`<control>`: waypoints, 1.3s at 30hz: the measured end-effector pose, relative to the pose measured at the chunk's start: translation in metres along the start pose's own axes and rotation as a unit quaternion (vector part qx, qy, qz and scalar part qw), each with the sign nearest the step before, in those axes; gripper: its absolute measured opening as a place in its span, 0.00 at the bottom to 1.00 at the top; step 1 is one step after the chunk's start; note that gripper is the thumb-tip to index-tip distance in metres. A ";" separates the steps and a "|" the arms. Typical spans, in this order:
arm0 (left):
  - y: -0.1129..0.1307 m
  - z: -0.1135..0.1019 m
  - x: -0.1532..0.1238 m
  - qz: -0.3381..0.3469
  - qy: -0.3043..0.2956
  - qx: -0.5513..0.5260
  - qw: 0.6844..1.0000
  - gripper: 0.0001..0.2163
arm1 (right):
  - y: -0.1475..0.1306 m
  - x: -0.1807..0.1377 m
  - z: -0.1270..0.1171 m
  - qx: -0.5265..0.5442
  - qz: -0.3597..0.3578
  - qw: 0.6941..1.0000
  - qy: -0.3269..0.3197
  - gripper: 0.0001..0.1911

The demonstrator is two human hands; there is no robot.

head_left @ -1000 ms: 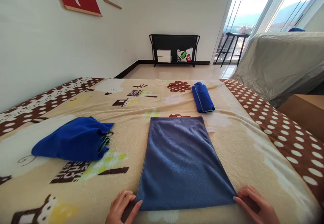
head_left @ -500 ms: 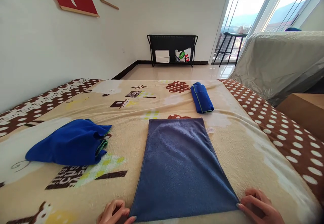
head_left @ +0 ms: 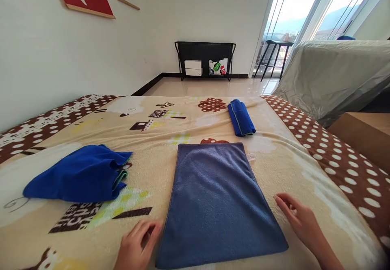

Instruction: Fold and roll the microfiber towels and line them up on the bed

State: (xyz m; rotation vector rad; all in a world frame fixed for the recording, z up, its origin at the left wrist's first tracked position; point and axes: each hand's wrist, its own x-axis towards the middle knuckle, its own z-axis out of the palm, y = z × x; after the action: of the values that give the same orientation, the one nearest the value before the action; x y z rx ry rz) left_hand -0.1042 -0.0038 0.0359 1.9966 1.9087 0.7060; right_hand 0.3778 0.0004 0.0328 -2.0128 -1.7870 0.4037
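Grey-blue towel point(head_left: 216, 199) laid flat on patterned blanket point(head_left: 158, 140), small white tag point(head_left: 251, 156) at its far right corner, print unreadable, left hand point(head_left: 137, 243) open beside near-left edge, right hand point(head_left: 300, 219) open just right of it, nothing held.

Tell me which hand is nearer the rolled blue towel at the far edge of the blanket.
Right. The right hand lies beside the flat towel's right edge, below the rolled blue towel; the left hand is at the near-left corner, farther off.
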 end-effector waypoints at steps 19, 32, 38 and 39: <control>0.055 0.038 0.055 -0.018 -0.002 0.256 0.967 0.23 | -0.025 0.081 0.029 -0.209 -0.040 0.977 -0.027 0.20; 0.101 0.086 0.199 0.184 -0.043 0.201 0.961 0.24 | -0.112 0.176 0.079 -0.124 -0.208 0.970 -0.033 0.30; 0.063 0.092 0.205 0.090 -0.025 0.187 0.978 0.30 | -0.071 0.185 0.077 -0.128 -0.160 0.978 -0.028 0.35; 0.060 0.089 0.206 0.082 -0.026 0.186 0.979 0.31 | -0.066 0.186 0.075 -0.128 -0.155 0.979 -0.028 0.35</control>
State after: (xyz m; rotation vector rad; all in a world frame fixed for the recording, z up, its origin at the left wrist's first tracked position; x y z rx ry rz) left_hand -0.0056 0.2062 0.0229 2.3916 1.9779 0.3450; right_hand 0.3096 0.1989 0.0108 -1.8494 -2.2408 0.1407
